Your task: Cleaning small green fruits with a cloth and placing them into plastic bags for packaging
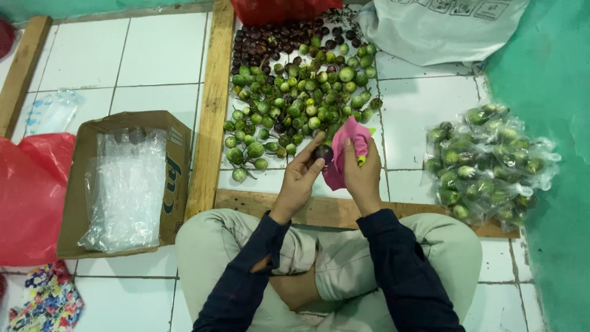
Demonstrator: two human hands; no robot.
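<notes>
Left hand [299, 178] curled round a small dark fruit [324, 152], held up above the lap, just in front of the pile [295, 92] on the floor. Right hand [362, 175] pinching a pink cloth [344, 150] against it, likely for wiping. Bagged fruit [485, 163] kept apart at the right. Box [123, 184] of clear bags close at the left.

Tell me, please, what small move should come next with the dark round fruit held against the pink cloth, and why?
Probably turn the dark fruit a little in the left hand so the pink cloth in the right hand meets a fresh side. The cloth lies against only one side of the fruit, and the left fingertips cover part of it.
</notes>
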